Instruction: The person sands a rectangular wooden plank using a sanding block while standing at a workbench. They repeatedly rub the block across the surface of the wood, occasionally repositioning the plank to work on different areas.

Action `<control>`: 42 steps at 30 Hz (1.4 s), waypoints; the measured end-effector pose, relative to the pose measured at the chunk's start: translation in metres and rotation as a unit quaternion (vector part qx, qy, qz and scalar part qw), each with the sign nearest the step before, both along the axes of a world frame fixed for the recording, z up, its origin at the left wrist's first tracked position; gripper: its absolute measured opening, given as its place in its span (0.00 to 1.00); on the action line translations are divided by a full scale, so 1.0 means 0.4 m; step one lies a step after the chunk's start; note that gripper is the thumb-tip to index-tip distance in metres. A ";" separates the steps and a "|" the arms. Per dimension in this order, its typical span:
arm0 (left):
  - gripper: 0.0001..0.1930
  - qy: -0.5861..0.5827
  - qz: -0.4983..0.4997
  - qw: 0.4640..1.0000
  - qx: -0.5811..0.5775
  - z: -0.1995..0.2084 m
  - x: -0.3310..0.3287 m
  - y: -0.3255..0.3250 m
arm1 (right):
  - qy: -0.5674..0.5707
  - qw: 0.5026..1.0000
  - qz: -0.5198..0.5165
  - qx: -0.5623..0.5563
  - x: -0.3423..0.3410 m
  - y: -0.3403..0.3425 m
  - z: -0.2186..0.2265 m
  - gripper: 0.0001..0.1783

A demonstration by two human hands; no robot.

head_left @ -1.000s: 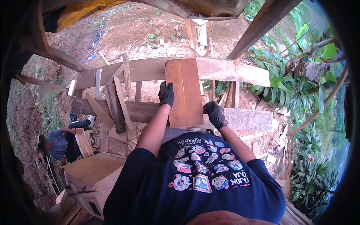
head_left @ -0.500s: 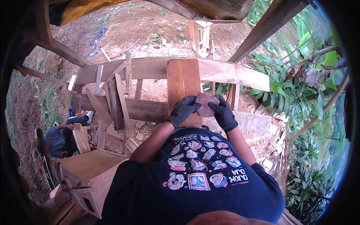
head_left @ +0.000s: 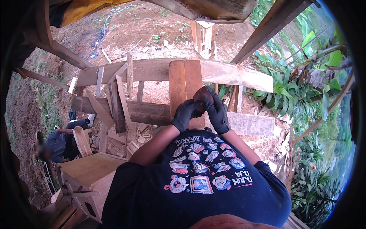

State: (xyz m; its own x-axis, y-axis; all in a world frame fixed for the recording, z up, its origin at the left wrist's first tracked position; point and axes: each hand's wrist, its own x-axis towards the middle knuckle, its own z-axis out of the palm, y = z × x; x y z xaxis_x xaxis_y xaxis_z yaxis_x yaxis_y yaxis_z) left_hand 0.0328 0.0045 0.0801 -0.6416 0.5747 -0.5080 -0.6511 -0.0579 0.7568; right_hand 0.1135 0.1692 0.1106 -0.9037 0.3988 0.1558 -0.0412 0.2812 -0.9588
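Note:
Both my hands wear dark gloves and meet in front of my chest around a small, flat, reddish-brown squarish piece (head_left: pixel 202 95). My left hand (head_left: pixel 185 113) grips its lower left edge with bent fingers. My right hand (head_left: pixel 217 114) holds the other side, thumb across the face and fingers behind. The piece is tilted and looks dark; its exact kind cannot be made out. Just beneath and beyond my hands, two reddish-brown boards (head_left: pixel 177 82) lie side by side across a long pale plank (head_left: pixel 236 76) and a darker beam (head_left: pixel 148 112).
Loose wood strips (head_left: pixel 122 99) lean on the beams at left. A wooden box (head_left: pixel 89 168) stands at lower left, near a seated person (head_left: pixel 63 143) holding a wooden piece. Wood scraps (head_left: pixel 276 152) litter the ground at right, beside leafy plants (head_left: pixel 280 76). Slanted posts (head_left: pixel 270 32) frame the workspace.
The reddish-brown piece has been tipped up, from showing its broad pinkish face to a darker, angled side. My right hand has turned and shifted slightly left.

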 end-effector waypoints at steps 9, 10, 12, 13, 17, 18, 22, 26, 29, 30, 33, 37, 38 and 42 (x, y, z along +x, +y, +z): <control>0.24 0.086 -0.065 0.990 -0.094 -0.026 -0.003 -0.003 | -0.158 0.983 0.003 0.092 -0.022 0.041 -0.029 0.26; 0.24 0.123 -0.062 0.982 -0.130 -0.032 -0.004 -0.003 | -0.079 0.983 -0.020 0.162 -0.029 0.059 -0.058 0.24; 0.25 0.327 -0.015 0.905 -0.273 -0.059 -0.019 -0.026 | -0.153 0.956 -0.002 0.250 -0.050 0.105 -0.086 0.23; 0.26 0.420 0.005 0.843 -0.338 -0.076 -0.028 -0.043 | -0.192 0.937 0.007 0.292 -0.062 0.118 -0.091 0.24; 0.30 0.605 0.001 0.671 -0.429 -0.136 -0.101 -0.089 | -0.234 0.877 0.033 0.419 -0.102 0.155 -0.170 0.19; 0.31 0.609 -0.016 0.659 -0.441 -0.158 -0.106 -0.089 | -0.215 0.877 0.034 0.428 -0.119 0.151 -0.192 0.17; 0.33 0.633 -0.012 0.624 -0.459 -0.205 -0.085 -0.070 | -0.244 0.896 0.097 0.357 -0.179 0.109 -0.207 0.19; 0.32 0.636 0.008 0.624 -0.454 -0.215 -0.090 -0.076 | -0.274 0.894 0.131 0.331 -0.209 0.068 -0.172 0.23; 0.31 0.636 0.018 0.632 -0.444 -0.215 -0.089 -0.068 | -0.209 0.900 0.134 0.359 -0.207 0.092 -0.228 0.24; 0.31 0.634 0.015 0.634 -0.443 -0.212 -0.091 -0.067 | -0.222 0.902 0.132 0.347 -0.200 0.091 -0.237 0.24; 0.31 0.634 0.009 0.634 -0.442 -0.203 -0.088 -0.067 | -0.128 0.914 0.124 0.365 -0.162 0.091 -0.313 0.22; 0.31 0.645 0.019 0.620 -0.446 -0.203 -0.094 -0.071 | -0.220 0.917 0.151 0.298 -0.057 0.038 -0.247 0.16; 0.31 0.645 0.020 0.621 -0.445 -0.206 -0.092 -0.071 | -0.232 0.919 0.150 0.281 -0.035 0.030 -0.240 0.16; 0.31 0.633 0.014 0.637 -0.441 -0.213 -0.094 -0.068 | -0.214 0.941 0.126 0.230 -0.030 0.035 -0.271 0.20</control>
